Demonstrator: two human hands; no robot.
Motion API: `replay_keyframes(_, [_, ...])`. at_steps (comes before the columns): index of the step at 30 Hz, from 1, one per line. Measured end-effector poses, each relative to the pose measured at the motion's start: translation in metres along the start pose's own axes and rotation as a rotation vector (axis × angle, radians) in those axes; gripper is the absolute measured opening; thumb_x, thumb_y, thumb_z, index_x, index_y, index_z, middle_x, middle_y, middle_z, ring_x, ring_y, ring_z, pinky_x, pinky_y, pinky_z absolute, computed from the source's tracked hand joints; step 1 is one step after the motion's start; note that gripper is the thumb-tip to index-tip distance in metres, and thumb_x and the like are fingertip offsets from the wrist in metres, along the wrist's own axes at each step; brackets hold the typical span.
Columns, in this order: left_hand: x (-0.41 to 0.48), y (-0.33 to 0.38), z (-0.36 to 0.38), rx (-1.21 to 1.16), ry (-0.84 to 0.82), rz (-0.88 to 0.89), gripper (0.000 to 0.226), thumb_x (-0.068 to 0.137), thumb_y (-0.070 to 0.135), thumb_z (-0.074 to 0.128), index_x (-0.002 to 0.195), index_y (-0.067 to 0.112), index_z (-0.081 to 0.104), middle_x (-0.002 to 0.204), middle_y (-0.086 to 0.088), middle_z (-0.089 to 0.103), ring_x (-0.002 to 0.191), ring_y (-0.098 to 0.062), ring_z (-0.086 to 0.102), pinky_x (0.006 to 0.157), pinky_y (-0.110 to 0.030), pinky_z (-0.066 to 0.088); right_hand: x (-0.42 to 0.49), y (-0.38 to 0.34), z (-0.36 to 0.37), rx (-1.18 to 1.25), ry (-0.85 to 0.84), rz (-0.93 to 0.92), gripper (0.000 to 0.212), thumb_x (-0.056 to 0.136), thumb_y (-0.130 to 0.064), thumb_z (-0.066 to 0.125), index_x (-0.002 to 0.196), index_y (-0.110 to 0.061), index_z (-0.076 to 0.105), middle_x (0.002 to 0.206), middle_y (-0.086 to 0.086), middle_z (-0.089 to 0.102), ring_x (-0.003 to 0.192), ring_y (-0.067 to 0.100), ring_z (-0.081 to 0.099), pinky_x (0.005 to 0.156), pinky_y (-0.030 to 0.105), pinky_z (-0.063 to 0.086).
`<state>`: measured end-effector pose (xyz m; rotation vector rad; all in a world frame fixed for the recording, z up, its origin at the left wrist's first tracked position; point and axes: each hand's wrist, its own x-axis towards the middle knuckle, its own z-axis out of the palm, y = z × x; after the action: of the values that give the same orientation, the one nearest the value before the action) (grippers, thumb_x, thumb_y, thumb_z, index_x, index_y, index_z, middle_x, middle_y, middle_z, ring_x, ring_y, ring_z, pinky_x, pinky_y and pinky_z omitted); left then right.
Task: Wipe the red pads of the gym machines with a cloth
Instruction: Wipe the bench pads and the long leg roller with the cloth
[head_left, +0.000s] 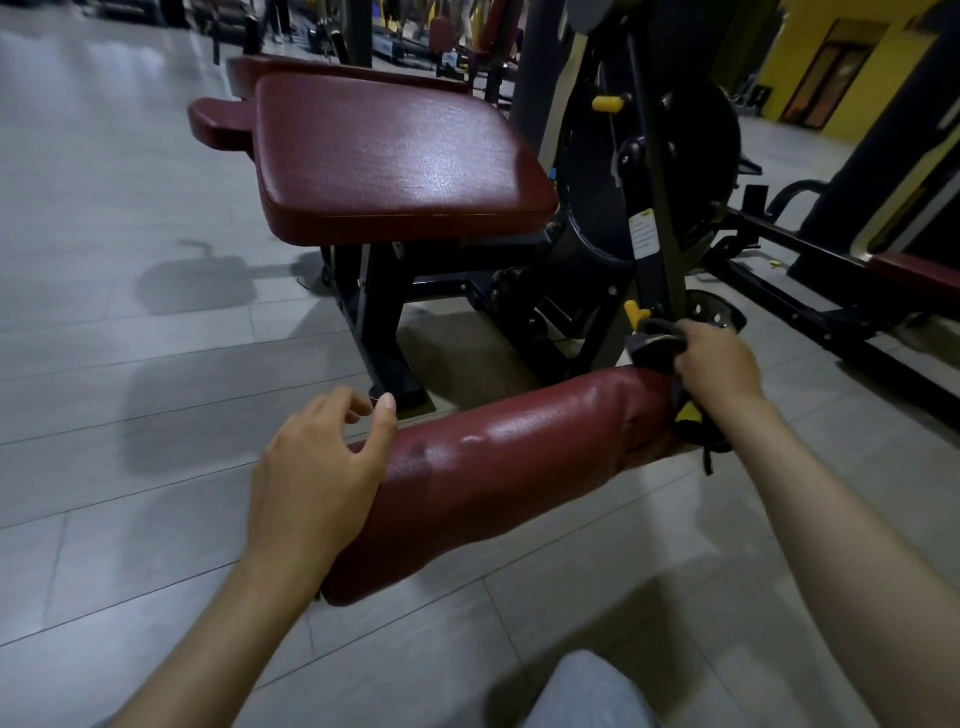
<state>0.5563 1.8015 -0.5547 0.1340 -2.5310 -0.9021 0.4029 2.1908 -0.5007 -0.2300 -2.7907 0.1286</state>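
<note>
Because the left hand (317, 467) merely lies at the left end of the roll (519, 467), lower centre, with fingers loosely curled, apart and gripping nothing, the roll may turn or swing once wiping presses on it, and the stroke would skid off. Whether that hand bears on the roll at all I cannot tell.

At the roll's right end, right of centre, the right hand (719, 364) is clenched round the cloth (654, 345), a dark rag with yellow in it. Bunched so small, it probably covers little per pass. A loose tail hanging under the wrist could snag on the frame (655, 280) or its yellow pin (636, 312) just beyond. A dark scuff near the roll's left end may not lift in one pass. With a grey knee (587, 691) at the bottom edge, the low crouch could give way if weight goes onto the hands.

Underneath lies a floor (130, 364) of large pale grey tiles, glossy enough to hold shadows and glare. Beyond the roll, upper centre, the seat (395, 156) stands flat on black legs, its red cover creased and shining. Farther off, a yellow wall (810, 52) fills the upper right. Along the top edge are more red-padded machines and some people's blurred legs.
</note>
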Motion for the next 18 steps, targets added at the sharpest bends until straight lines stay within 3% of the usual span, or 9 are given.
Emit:
replay_keyframes(4, [0.0,0.002,0.0,0.001,0.019,0.002,0.055,0.096,0.07,0.028,0.098,0.027,0.061,0.1,0.01,0.066,0.091,-0.009,0.059,0.071,-0.028,0.039,0.013,0.009,-0.002,0.017,-0.045,0.05,0.039,0.09,-0.005,0.053,0.125,-0.013,0.067,0.106,0.027,0.068,0.101,0.047,0.063,0.079,0.044,0.049])
replay_keyframes(9, [0.0,0.005,0.0,0.015,0.029,0.024,0.053,0.096,0.069,0.031,0.098,0.026,0.062,0.098,0.009,0.066,0.089,-0.01,0.06,0.07,-0.029,0.04,-0.001,-0.046,-0.007,-0.077,-0.223,-0.226,0.015,0.095,-0.019,0.055,0.104,-0.021,0.066,0.092,0.012,0.065,0.094,0.04,0.064,0.074,0.043,0.05])
replay_keyframes(11, [-0.001,0.005,0.0,0.04,0.03,0.041,0.054,0.096,0.069,0.031,0.098,0.025,0.062,0.097,0.008,0.066,0.088,-0.011,0.06,0.067,-0.027,0.039,-0.001,-0.077,-0.01,-0.048,-0.329,-0.31,0.014,0.095,-0.021,0.056,0.098,-0.028,0.067,0.092,0.006,0.066,0.094,0.033,0.064,0.077,0.042,0.052])
replay_keyframes(15, [-0.001,0.006,-0.001,0.073,0.029,0.077,0.052,0.095,0.069,0.034,0.097,0.025,0.063,0.094,0.009,0.066,0.085,-0.01,0.061,0.062,-0.015,0.032,0.0,-0.147,0.006,-0.118,-0.553,-0.381,0.022,0.096,-0.025,0.056,0.11,-0.017,0.07,0.109,0.013,0.068,0.088,0.03,0.059,0.081,0.04,0.051])
replay_keyframes(18, [-0.002,0.006,-0.005,0.001,0.053,0.07,0.053,0.095,0.071,0.033,0.093,0.028,0.063,0.092,0.012,0.066,0.084,-0.008,0.061,0.063,-0.014,0.034,-0.009,-0.176,0.019,-0.301,-0.626,-0.349,0.036,0.097,-0.032,0.057,0.126,-0.011,0.063,0.125,0.014,0.062,0.107,0.036,0.06,0.085,0.043,0.051])
